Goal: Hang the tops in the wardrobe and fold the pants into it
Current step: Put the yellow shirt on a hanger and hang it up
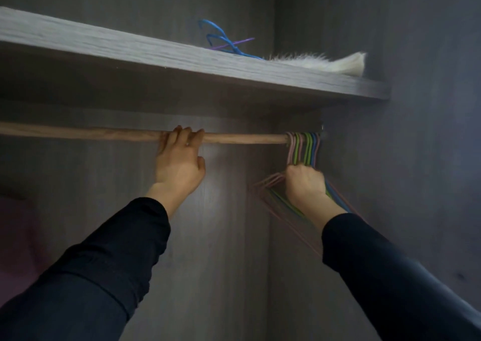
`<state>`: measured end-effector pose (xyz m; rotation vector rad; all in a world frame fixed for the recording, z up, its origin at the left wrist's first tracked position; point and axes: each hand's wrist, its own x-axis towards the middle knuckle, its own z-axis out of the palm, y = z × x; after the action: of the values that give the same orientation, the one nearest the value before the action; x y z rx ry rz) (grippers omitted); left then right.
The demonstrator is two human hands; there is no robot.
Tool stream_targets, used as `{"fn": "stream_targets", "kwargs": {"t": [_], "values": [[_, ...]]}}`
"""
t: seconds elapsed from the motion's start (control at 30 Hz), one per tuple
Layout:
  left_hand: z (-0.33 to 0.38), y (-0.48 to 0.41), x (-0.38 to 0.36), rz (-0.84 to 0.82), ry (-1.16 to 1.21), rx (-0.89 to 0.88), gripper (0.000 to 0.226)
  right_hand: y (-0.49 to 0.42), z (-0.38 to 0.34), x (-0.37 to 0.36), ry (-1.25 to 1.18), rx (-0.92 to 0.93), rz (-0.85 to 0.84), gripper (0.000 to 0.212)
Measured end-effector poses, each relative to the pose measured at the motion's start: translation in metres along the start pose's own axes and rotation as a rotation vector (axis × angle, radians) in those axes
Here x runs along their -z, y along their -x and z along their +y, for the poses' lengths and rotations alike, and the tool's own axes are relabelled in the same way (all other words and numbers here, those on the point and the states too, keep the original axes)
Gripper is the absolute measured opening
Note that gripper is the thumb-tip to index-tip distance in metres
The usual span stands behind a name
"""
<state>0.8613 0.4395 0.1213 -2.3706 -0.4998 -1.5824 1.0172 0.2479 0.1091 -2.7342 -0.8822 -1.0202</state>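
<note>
My left hand (179, 165) grips the wooden rail (104, 134) while my right hand (304, 182) clutches the bunched hangers (303, 147) (none carries a top yet).

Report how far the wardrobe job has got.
Done: nothing that shows; the wooden rail carries no tops in view.
In hand: the left hand grips the rail, while the right hand grips the bunch of bare coloured hangers hooked at the rail's right end.
Left: hanging the tops and folding the pants; neither shows in this view.
</note>
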Motion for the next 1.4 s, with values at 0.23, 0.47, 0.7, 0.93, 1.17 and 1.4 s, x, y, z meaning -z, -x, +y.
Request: {"fn": "stream_targets", "kwargs": {"t": [0.23,0.47,0.7,0.93,1.17,1.4], "values": [[0.000,-0.001,-0.001,0.014,-0.001,-0.001,0.057,-0.005,0.001,0.016,-0.310,-0.051,-0.090,0.022],[0.001,0.000,0.004,-0.023,-0.004,0.007,0.058,-0.020,-0.009,0.019,-0.740,-0.105,-0.129,0.034],[-0.001,-0.002,0.023,-0.241,-0.019,0.016,0.070,-0.002,-0.036,0.004,-1.008,-0.025,-0.108,0.027],[0.017,0.032,0.034,-0.360,0.068,0.081,0.074,0.056,-0.040,0.020,-1.099,-0.055,-0.164,0.016],[0.087,0.147,0.002,-0.539,0.511,0.216,0.054,0.155,-0.014,0.006,-0.955,-0.280,-0.368,0.026],[0.178,0.254,0.006,-0.746,0.734,0.237,0.045,0.280,0.053,0.002,-0.767,-0.462,-0.490,0.025]]}}
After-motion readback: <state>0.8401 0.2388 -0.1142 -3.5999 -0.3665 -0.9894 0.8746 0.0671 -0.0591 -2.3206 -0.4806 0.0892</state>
